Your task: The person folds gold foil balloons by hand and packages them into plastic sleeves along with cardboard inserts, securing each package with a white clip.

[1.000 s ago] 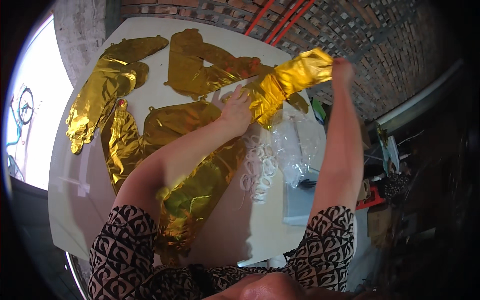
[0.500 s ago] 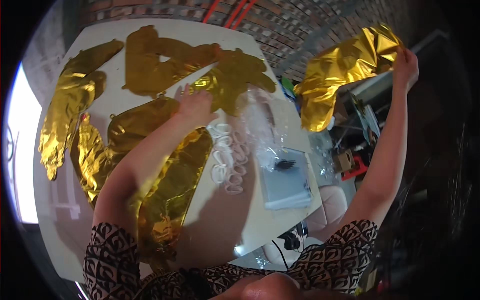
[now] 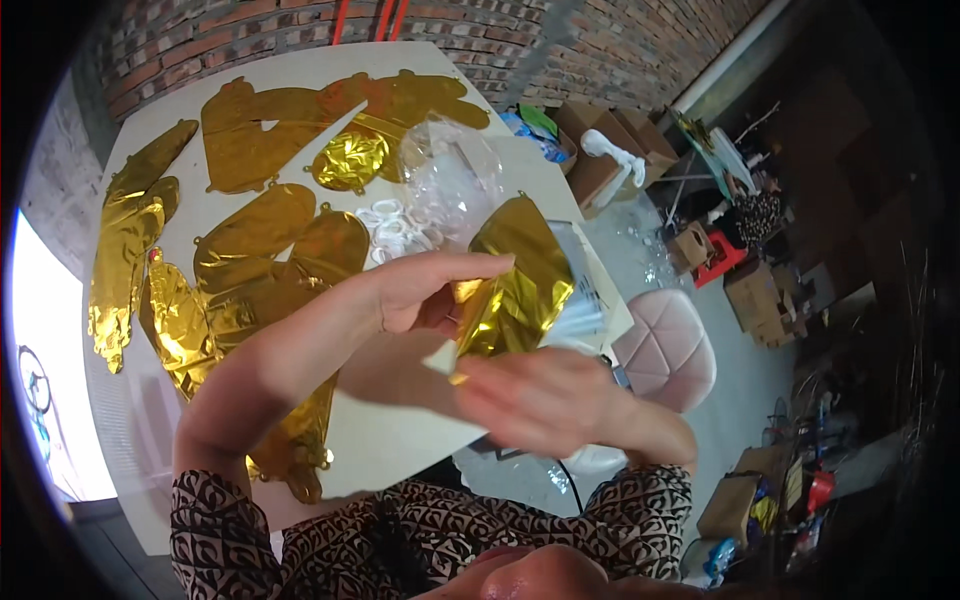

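Note:
A flat gold foil balloon (image 3: 520, 275) is held up close in front of me, above the near right part of the white table (image 3: 400, 440). My left hand (image 3: 420, 290) grips its left edge with fingers curled over the top. My right hand (image 3: 545, 400) holds it from below, blurred by motion. Several more flat gold foil balloons (image 3: 250, 270) lie spread over the left and far parts of the table. A clear plastic bag (image 3: 450, 175) and small white rings (image 3: 395, 230) lie just beyond my hands.
A pink chair (image 3: 665, 345) stands to the right of the table. Cardboard boxes (image 3: 590, 150) and clutter fill the floor at the right. A brick wall (image 3: 500, 40) runs behind the table. A bright window is at the far left.
My right hand has brought the gold foil balloon down from high at the right to just in front of me. My left hand left the table and took hold of it too.

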`<state>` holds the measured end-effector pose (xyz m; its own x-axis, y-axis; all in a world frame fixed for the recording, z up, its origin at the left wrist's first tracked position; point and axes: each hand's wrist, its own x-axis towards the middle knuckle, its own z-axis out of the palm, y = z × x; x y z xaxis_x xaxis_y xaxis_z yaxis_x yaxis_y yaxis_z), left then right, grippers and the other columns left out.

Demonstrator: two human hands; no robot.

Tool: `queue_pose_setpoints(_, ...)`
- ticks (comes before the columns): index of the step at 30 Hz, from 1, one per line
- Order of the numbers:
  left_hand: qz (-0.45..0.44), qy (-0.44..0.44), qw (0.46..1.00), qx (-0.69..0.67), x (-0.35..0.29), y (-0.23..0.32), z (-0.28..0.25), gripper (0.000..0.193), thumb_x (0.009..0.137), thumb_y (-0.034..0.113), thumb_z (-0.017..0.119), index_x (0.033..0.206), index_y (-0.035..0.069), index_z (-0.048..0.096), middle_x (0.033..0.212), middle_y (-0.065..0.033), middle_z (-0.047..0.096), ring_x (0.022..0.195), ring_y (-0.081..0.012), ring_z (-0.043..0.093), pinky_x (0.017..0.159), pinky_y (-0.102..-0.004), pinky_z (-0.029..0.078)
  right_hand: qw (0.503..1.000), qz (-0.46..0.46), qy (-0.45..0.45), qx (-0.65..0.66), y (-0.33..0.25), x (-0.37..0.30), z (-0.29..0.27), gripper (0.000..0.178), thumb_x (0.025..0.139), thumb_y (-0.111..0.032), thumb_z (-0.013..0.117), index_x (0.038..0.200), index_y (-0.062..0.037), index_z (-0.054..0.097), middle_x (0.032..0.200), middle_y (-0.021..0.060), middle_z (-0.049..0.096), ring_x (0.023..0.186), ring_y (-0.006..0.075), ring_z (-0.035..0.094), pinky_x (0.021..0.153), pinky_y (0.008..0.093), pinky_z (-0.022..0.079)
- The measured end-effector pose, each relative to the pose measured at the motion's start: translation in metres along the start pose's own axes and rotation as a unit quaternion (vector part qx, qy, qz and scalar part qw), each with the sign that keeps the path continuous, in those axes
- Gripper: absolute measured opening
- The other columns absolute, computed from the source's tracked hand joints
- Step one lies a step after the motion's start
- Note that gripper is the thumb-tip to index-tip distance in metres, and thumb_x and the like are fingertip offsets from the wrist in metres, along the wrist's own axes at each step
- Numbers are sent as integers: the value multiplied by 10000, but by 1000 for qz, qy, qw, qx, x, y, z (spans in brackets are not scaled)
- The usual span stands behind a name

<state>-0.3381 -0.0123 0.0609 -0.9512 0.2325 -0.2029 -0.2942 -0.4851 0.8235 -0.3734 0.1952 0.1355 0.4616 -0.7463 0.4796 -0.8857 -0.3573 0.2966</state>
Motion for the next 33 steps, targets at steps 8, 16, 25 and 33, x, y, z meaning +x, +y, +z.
queue_pose_setpoints(8,-19,166,914,370,-13,-29,35,269,871,46,567,1122,2,653,963,-130,722,851,-207,694,740,-340,539,988,15,-50,144,-39,-56,40,285,834,-174,707,1104,-84,706,1127,49,697,847,182,678,683,275,549)
queue_pose_setpoints(16,74,133,729,668,-95,-19,78,190,863,63,511,1005,8,624,954,-232,675,874,-433,651,760,-494,520,923,239,18,301,73,-85,-4,560,794,-63,766,1331,-50,607,1322,130,637,1226,289,597,1079,409,433)
queue_pose_setpoints(25,108,145,642,745,-192,-35,127,199,819,51,580,1010,42,633,899,-149,697,871,-327,704,731,-446,569,840,169,-355,373,101,-15,54,246,842,-51,744,1074,-68,666,1111,74,697,1072,242,663,973,371,502)
queue_pose_setpoints(33,237,258,812,467,-256,-85,68,271,876,114,657,1123,6,634,963,-154,666,851,-300,676,763,-398,545,743,309,-194,561,126,39,31,63,894,-26,706,941,-42,667,912,18,674,883,122,633,810,288,524)
